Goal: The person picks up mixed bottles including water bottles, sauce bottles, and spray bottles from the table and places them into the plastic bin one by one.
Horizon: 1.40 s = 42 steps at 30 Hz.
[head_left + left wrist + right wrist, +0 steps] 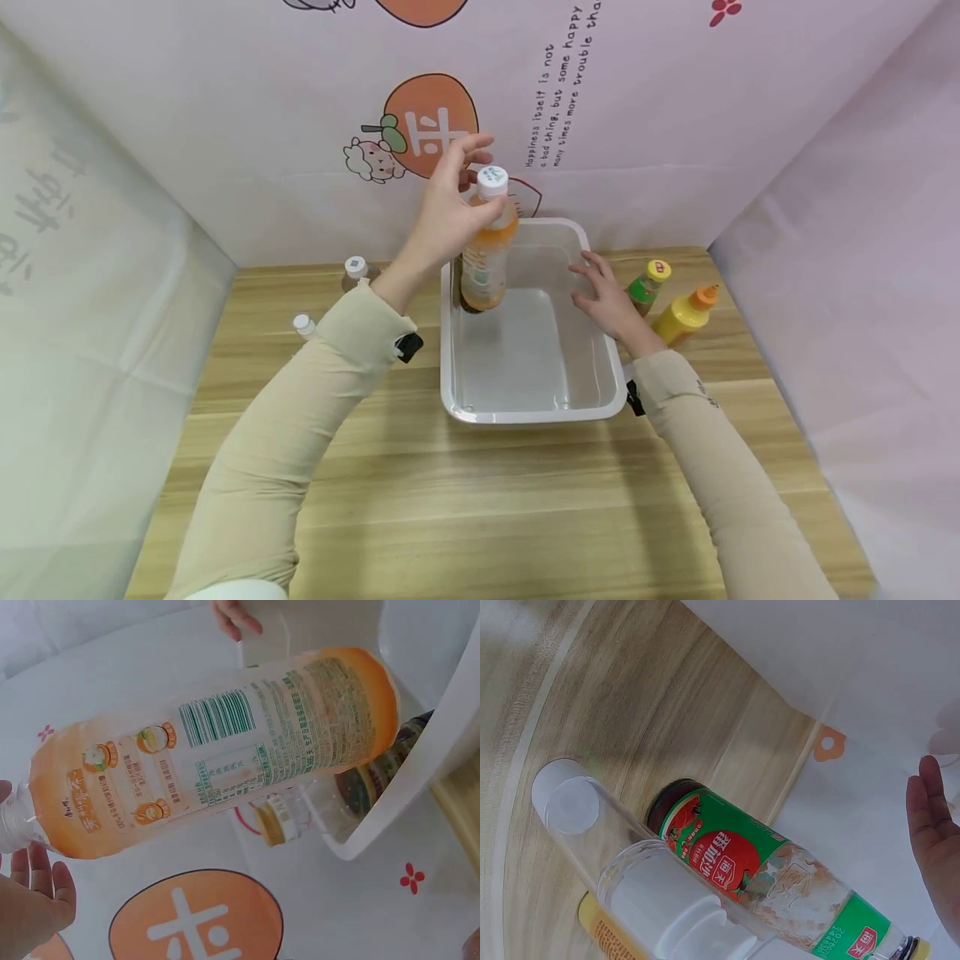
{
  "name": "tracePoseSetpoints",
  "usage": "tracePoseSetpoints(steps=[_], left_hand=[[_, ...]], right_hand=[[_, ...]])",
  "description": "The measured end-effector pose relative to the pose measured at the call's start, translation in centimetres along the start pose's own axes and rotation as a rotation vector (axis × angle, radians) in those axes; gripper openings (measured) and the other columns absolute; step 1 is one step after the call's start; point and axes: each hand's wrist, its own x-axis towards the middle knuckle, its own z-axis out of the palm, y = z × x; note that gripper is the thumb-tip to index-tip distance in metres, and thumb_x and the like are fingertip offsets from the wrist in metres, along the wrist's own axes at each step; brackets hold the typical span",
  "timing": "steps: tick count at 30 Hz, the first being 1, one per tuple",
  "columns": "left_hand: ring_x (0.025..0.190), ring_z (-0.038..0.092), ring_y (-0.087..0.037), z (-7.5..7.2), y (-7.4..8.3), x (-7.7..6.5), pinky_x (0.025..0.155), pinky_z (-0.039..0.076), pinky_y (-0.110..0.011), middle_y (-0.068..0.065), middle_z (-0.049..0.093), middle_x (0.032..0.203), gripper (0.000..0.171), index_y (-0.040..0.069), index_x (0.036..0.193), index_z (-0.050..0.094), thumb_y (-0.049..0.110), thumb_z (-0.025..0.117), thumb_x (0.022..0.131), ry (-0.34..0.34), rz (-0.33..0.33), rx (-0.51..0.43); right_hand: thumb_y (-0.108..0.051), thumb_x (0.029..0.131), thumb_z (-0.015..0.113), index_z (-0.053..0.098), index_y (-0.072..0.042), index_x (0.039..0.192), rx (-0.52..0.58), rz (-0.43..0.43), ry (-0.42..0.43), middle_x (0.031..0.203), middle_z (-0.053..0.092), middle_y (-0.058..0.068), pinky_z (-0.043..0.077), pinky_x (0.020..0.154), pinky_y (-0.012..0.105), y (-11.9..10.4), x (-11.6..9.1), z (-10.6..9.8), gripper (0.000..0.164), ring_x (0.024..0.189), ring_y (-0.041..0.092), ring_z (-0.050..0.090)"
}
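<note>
— Toward eleven o'clock of the pale plastic tub [517, 358], what has the left hand [448, 212] got?

— An orange-labelled drink bottle [483, 271] with a white cap. Thumb and fingers are partly bent, pinching its neck, while the upper fingers stretch past the cap.

— Is it upright?

— Nearly so, cap at the top, seen over the tub's far left part. Whether its base touches anything, I can't tell. A dark bottle [369, 780] shows just beside that base, by the tub's rim.

— And the right hand [607, 307]?

— Between two and three o'clock, at the rim, fingers spread, loosely bent and empty. I can't say if they touch it.

— What stands around?

— On the worktop [420, 500], just past that hand, a green-labelled tomato-sauce bottle [643, 292]; at three o'clock, a yellow squeeze bottle [681, 321] with an orange cap. At nine there's a small white-capped bottle [303, 323], partly hidden by the left sleeve [300, 442].
</note>
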Motion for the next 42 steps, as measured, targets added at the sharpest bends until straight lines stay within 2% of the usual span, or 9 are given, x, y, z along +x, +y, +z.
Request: tracePoseSetpoints(steps=[7,10,13,16,22,25,35,42], left_hand=[[0.109,0.055,-0.021,1.5,-1.1,1.0,0.09,0.05,-0.022,-0.008,0.049,0.132,0.066,0.014,0.141,0.04,0.004,0.069,0.083,-0.066,-0.135,0.065],[0.109,0.057,-0.023,2.0,-1.6,1.5,0.086,0.053,-0.024,-0.009,0.048,0.133,0.068,0.014,0.141,0.04,0.003,0.07,0.082,-0.095,-0.164,0.103],[0.111,0.056,-0.025,2.6,-2.2,2.0,0.086,0.054,-0.026,-0.011,0.048,0.133,0.068,0.012,0.142,0.039,0.002,0.07,0.081,-0.11,-0.172,0.119],[0.114,0.056,-0.026,3.2,-2.9,2.3,0.092,0.053,-0.026,-0.011,0.048,0.132,0.068,0.011,0.142,0.038,0.001,0.069,0.082,-0.113,-0.195,0.119],[0.119,0.054,-0.026,4.3,-4.1,2.6,0.099,0.049,-0.026,-0.012,0.048,0.133,0.068,0.011,0.142,0.038,-0.002,0.068,0.083,-0.105,-0.23,0.109],[0.119,0.054,-0.025,4.8,-4.6,2.7,0.101,0.048,-0.027,-0.011,0.049,0.133,0.066,0.011,0.141,0.04,-0.002,0.068,0.082,-0.096,-0.229,0.137],[0.123,0.051,-0.021,5.1,-6.0,2.6,0.104,0.045,-0.033,-0.006,0.047,0.139,0.063,0.016,0.14,0.041,0.002,0.067,0.084,-0.074,-0.252,0.256],[0.129,0.046,-0.024,5.7,-7.1,2.4,0.105,0.044,-0.036,-0.006,0.044,0.143,0.064,0.014,0.14,0.042,-0.002,0.066,0.083,-0.049,-0.26,0.243]], right_hand=[[-0.013,0.094,0.051,0.038,-0.002,0.142,-0.006,0.004,-0.006,0.161,0.007,0.012,0.026,0.112,0.063,-0.3,0.1,0.0,0.051,0.144,0.043,0.019],[-0.012,0.094,0.05,0.038,-0.001,0.142,-0.009,0.003,-0.011,0.161,0.007,0.013,0.025,0.113,0.063,-0.4,0.1,0.0,0.051,0.144,0.043,0.019],[-0.013,0.094,0.05,0.038,-0.002,0.142,-0.012,0.004,-0.01,0.161,0.007,0.012,0.025,0.113,0.063,-0.2,0.1,0.0,0.051,0.144,0.043,0.018],[-0.013,0.094,0.05,0.038,-0.002,0.142,-0.006,0.007,-0.015,0.161,0.007,0.012,0.026,0.112,0.064,-0.2,0.1,0.1,0.051,0.144,0.043,0.018],[-0.013,0.094,0.051,0.038,-0.002,0.142,-0.001,0.013,-0.016,0.161,0.006,0.011,0.026,0.112,0.064,-0.2,0.1,0.2,0.051,0.144,0.044,0.02],[-0.012,0.094,0.051,0.039,-0.003,0.142,0.004,0.018,-0.013,0.161,0.007,0.01,0.027,0.112,0.064,-0.2,0.1,0.1,0.051,0.144,0.044,0.019],[-0.012,0.094,0.051,0.039,-0.003,0.142,0.016,0.016,-0.007,0.161,0.007,0.009,0.028,0.112,0.063,-0.2,0.3,0.2,0.051,0.144,0.043,0.019],[-0.011,0.093,0.051,0.039,-0.004,0.143,0.03,0.012,0.002,0.161,0.006,0.009,0.027,0.11,0.066,0.0,0.3,0.3,0.051,0.144,0.045,0.019]])
